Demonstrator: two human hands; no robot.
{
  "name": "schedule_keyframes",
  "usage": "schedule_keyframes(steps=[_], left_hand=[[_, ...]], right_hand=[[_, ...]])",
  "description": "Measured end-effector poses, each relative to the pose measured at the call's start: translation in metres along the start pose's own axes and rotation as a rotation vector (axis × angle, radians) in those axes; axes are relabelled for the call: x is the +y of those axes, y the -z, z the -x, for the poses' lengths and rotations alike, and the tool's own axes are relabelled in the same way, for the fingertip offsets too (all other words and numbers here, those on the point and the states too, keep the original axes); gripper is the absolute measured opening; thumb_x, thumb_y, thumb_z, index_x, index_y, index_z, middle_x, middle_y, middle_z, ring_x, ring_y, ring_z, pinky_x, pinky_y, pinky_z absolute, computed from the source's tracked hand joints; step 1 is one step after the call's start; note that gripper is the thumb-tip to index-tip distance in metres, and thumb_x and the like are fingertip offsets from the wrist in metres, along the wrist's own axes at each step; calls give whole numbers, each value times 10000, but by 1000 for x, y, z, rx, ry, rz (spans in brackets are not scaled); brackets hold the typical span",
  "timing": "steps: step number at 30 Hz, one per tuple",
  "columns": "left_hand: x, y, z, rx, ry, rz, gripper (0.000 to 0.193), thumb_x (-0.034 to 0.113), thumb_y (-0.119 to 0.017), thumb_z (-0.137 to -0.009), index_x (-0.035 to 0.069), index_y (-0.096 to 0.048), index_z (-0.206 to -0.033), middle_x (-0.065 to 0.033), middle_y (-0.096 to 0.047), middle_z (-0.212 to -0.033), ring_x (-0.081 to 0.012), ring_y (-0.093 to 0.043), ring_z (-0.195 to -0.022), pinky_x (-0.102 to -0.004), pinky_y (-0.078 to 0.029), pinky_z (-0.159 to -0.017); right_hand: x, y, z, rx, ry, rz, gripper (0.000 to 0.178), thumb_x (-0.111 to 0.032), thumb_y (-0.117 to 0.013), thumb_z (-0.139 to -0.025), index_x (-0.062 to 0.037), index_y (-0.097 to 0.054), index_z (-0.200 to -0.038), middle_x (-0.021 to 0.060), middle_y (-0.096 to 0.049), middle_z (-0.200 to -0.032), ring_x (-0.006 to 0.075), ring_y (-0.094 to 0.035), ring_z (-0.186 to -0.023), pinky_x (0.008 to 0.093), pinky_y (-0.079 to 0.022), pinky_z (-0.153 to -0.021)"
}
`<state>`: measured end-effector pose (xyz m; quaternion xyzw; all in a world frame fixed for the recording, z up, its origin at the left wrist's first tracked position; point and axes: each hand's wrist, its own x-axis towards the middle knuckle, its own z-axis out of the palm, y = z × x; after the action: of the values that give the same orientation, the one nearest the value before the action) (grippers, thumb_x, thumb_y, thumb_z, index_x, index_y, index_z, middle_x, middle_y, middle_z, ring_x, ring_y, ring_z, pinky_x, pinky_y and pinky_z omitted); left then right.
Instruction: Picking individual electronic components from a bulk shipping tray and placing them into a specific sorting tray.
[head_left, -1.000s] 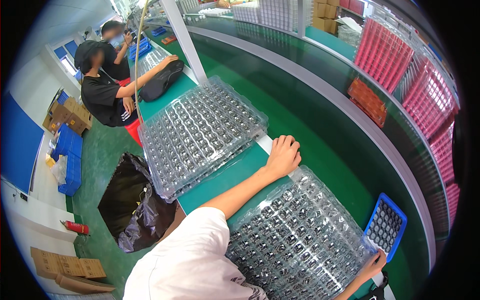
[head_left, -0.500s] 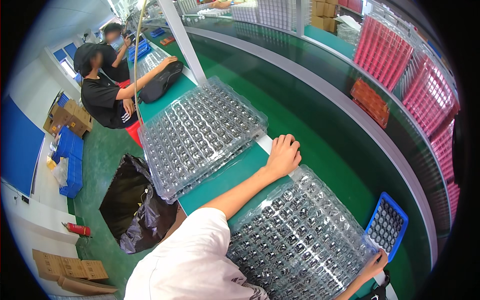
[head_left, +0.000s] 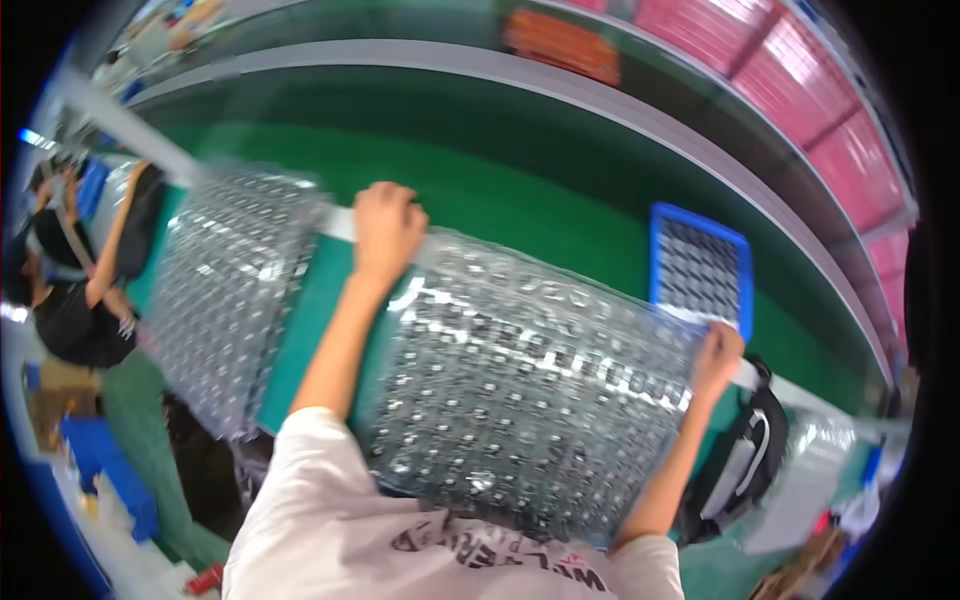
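A clear plastic blister tray (head_left: pixel 520 390), its pockets filled with small dark parts, lies in front of me on the green bench. My left hand (head_left: pixel 388 232) is at the bench's white far edge (head_left: pixel 341 223), beside the tray's far left corner, with its fingers bent over that edge. At the tray's far right corner my right hand (head_left: pixel 717 362) is closed on the tray's rim, close to a blue crate (head_left: pixel 742 265) holding rows of round dark parts. Motion blurs the picture somewhat.
Another stack of filled clear trays (head_left: pixel 235 290) stands on the left. A black bag (head_left: pixel 740 455) lies at the right. Beyond runs a green conveyor (head_left: pixel 480 160), with an orange tray (head_left: pixel 562 47) and pink stacks (head_left: pixel 790 90) behind. A co-worker (head_left: pixel 85 315) sits far left, near a black bin bag (head_left: pixel 205 470).
My view has swung to the right, so everything sits further left in the picture. The black bag at the right now shows more fully. Both hands stay at the same places.
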<state>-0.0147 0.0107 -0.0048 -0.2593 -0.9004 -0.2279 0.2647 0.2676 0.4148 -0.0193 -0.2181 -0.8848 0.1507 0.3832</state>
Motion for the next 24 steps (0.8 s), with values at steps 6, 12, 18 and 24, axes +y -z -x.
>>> schedule_keyframes(steps=[6,12,18,24], left_hand=[[16,0,6,-46,68,23,173,99,-588,-806,27,-593,-963,-137,-557,-1037,-331,-515,-978,-426,-413,-852],[15,2,6,-51,67,33,169,106,-583,-815,32,-595,-966,-122,-562,-1053,-321,-514,-989,-418,-410,-852],[11,3,3,-50,71,20,171,103,-580,-816,33,-599,-970,-122,-565,-1048,-323,-515,-987,-419,-409,-854],[5,-6,1,-67,-12,45,176,85,-589,-797,32,-607,-964,-157,-589,-1034,-341,-538,-993,-430,-417,-856]], right_hand=[[-22,17,-1,-23,-115,-16,105,15,-569,-801,0,-633,-883,135,-629,-858,304,-568,-852,390,-449,-792],[-26,18,0,90,-82,43,106,12,-598,-784,-4,-640,-881,131,-633,-986,319,-560,-950,403,-444,-851],[-30,21,-5,-20,-96,-16,129,11,-639,-764,-13,-642,-891,126,-617,-1059,311,-554,-996,399,-436,-889],[-18,22,-1,-77,-68,-118,176,0,-693,-740,-40,-659,-908,116,-628,-1019,278,-571,-1006,361,-439,-893]])
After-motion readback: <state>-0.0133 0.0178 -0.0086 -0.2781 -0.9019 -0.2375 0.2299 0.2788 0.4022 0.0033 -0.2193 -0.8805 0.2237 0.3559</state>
